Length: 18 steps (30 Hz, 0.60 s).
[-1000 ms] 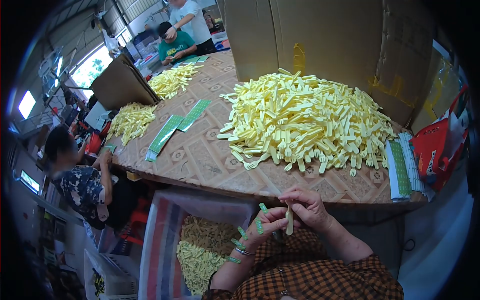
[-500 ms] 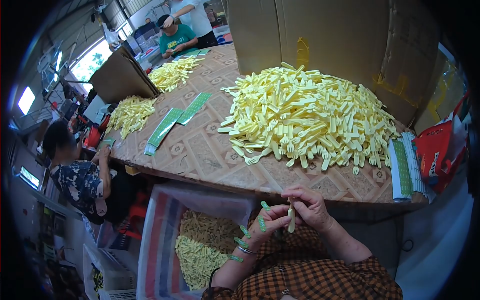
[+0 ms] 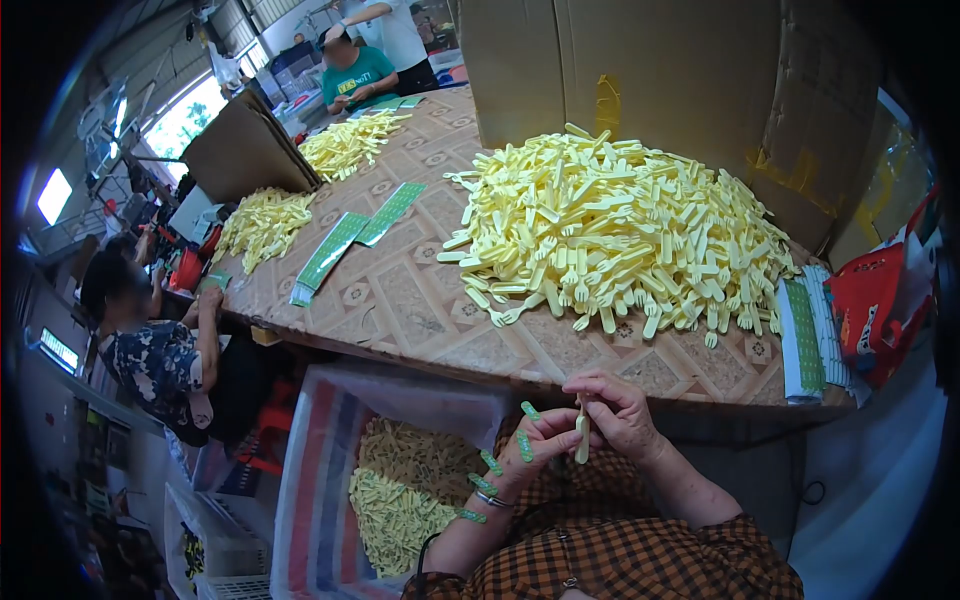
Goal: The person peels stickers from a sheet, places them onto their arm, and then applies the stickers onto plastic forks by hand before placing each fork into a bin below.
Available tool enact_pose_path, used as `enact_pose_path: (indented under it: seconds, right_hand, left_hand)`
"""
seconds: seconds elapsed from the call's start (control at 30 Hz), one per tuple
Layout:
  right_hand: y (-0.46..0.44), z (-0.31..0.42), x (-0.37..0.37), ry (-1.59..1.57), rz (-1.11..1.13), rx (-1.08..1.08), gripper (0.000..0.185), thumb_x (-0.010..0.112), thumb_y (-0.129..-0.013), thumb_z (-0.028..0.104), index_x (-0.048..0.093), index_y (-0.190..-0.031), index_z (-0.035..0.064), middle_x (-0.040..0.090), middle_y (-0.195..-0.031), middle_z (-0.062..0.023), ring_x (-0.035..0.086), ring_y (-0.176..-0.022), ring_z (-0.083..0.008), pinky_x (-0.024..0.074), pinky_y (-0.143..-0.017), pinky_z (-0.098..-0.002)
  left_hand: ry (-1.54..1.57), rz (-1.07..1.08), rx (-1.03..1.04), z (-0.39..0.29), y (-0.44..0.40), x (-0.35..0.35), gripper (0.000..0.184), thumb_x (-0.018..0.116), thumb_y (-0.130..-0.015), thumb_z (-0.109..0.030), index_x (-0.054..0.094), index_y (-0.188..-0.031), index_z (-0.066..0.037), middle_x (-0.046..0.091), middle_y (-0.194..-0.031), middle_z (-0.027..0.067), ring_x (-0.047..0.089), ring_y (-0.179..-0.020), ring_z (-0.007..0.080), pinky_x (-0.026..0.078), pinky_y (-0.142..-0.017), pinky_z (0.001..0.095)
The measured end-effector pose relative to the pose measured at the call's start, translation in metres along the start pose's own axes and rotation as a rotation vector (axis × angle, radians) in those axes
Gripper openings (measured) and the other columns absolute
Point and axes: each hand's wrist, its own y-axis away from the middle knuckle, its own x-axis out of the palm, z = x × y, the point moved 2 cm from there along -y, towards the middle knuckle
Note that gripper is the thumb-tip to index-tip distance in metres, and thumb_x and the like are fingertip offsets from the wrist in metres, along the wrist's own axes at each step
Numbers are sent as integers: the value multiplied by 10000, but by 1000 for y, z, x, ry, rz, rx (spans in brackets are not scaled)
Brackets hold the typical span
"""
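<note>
Both my hands meet in front of my checked clothing, just off the table's front edge. My left hand [image 3: 535, 445] pinches a small pale yellow fork [image 3: 583, 440], held upright. Several green patterned stickers [image 3: 525, 447] cling to its fingers, the back of the hand and the wrist. My right hand [image 3: 620, 415] has its thumb and fingers closed on the same fork's upper end. Beyond them a large heap of pale yellow forks [image 3: 620, 230] lies on the patterned table [image 3: 420, 325].
Green sticker sheets lie on the table at left [image 3: 330, 258] and right [image 3: 803, 335], beside a red bag [image 3: 875, 310]. Large cardboard [image 3: 660, 70] stands behind the heap. Below the table, a striped bin [image 3: 322, 480] holds many small pieces. Other people are at the left and far side.
The view has shifted slightly. My hands keep nearly the same pose around the fork. At the far side, the standing person's arm has moved a little.
</note>
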Motion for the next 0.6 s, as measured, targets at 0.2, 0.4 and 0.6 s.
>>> enact_pose_path:
  seconds: [0.2, 0.4, 0.6]
  right_hand:
    - [4, 1, -2, -5, -21, 31, 330, 476, -830, -73, 658, -1089, 20, 602, -1063, -81, 560, -823, -112, 469, -772, -246]
    - [4, 1, -1, -3, -83, 10, 292, 514, -866, -36, 644, -1123, 14, 607, -1157, -116, 603, -1016, -184, 459, -906, -287]
    - [10, -5, -2, -166, -147, 87, 309, 529, -880, -47, 598, -1180, -19, 542, -1272, -127, 608, -967, -117, 468, -878, -248]
  left_hand:
    - [-35, -4, -7, 2, 0, 1, 252, 621, -930, -175, 623, -1124, -13, 693, -944, 25, 586, -783, 39, 449, -695, 177]
    - [21, -63, 14, -1, 1, 2, 299, 627, -927, -190, 611, -1168, -14, 697, -951, 34, 606, -803, 52, 464, -714, 189]
    - [93, -172, 84, -10, -1, -3, 285, 607, -938, -154, 611, -1180, -3, 700, -971, 81, 650, -854, 102, 494, -740, 199]
